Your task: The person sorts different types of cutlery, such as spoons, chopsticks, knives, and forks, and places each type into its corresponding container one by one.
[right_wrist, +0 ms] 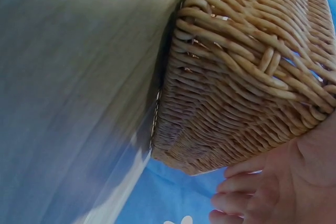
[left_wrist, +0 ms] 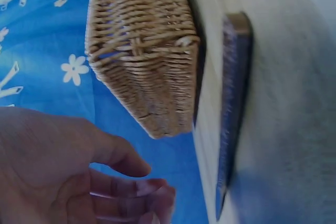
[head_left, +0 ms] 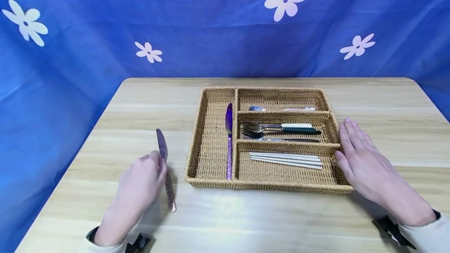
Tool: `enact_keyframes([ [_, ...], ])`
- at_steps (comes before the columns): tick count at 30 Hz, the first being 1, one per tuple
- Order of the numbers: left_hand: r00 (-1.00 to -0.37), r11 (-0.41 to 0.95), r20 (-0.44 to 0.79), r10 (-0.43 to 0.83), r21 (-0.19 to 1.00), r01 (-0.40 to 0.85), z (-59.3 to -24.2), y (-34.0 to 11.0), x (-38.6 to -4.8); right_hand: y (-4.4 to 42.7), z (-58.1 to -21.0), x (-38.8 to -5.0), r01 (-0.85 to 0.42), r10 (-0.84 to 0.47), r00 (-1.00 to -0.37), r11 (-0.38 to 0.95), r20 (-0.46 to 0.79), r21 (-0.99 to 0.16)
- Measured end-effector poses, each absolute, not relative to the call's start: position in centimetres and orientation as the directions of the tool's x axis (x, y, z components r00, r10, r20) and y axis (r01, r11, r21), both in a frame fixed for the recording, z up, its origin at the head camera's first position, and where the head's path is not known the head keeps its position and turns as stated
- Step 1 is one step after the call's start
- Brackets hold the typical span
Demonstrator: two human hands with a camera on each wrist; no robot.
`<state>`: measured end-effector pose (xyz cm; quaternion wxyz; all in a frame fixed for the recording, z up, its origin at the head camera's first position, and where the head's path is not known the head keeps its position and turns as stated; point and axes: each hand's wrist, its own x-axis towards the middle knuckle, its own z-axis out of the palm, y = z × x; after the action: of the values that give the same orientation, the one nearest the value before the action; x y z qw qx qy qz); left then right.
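Observation:
A table knife (head_left: 170, 190) with a patterned handle lies on the table, left of a wicker cutlery tray (head_left: 211, 182). My left hand (head_left: 142, 180) hovers over that knife. In the left wrist view, the thumb and loosely bent fingers (left_wrist: 157, 198) are apart from the knife (left_wrist: 231, 87), with nothing between them. My right hand (head_left: 369, 167) rests against the tray's right side, its fingers extended; in the right wrist view the palm (right_wrist: 310, 177) is beside the woven wall (right_wrist: 220, 114). A purple knife (head_left: 229, 147) lies in the tray's long left compartment.
Forks (head_left: 256, 127) and other cutlery lie in the tray's middle right compartment. White chopsticks (head_left: 286, 159) fill part of the front one; a spoon (head_left: 257, 108) shows in the back one. A blue flowered cloth (head_left: 218, 30) hangs behind the wooden table (head_left: 154, 97).

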<state>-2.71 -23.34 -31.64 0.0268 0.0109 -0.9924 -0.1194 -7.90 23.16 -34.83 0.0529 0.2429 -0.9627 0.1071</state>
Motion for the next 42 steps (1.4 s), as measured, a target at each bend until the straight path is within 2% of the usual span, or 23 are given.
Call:
enact_keyframes([
  [2, -0.999, 0.977, 0.033, -0.042, 0.208, -0.034, -32.0, -23.7, -2.7, 23.1, -34.8, -8.0, -0.484, -0.460, -0.874, 0.856, 0.157, -0.182],
  [9, -0.972, 0.976, -0.188, -0.138, 0.141, -0.165, -33.1, -24.0, -2.9, 23.0, -34.8, -8.0, -0.486, -0.462, -0.872, 0.855, 0.163, -0.181],
  [14, -0.954, 0.977, -0.250, -0.163, 0.093, -0.191, -33.8, -24.2, -2.8, 23.1, -34.7, -7.9, -0.475, -0.453, -0.879, 0.859, 0.147, -0.191],
  [23, -0.964, 0.989, -0.238, -0.119, 0.062, -0.137, -34.7, -24.0, -3.4, 23.1, -34.7, -7.9, -0.450, -0.435, -0.893, 0.871, 0.117, -0.199],
  [32, -0.982, 0.996, -0.170, -0.086, 0.011, -0.090, -35.2, -23.3, -4.2, 23.1, -34.8, -7.9, -0.447, -0.432, -0.894, 0.868, 0.115, -0.215],
  [42, -1.000, 0.998, 0.014, -0.013, -0.059, -0.014, -34.5, -22.8, -4.1, 23.2, -34.8, -7.8, -0.454, -0.439, -0.891, 0.865, 0.116, -0.212],
])
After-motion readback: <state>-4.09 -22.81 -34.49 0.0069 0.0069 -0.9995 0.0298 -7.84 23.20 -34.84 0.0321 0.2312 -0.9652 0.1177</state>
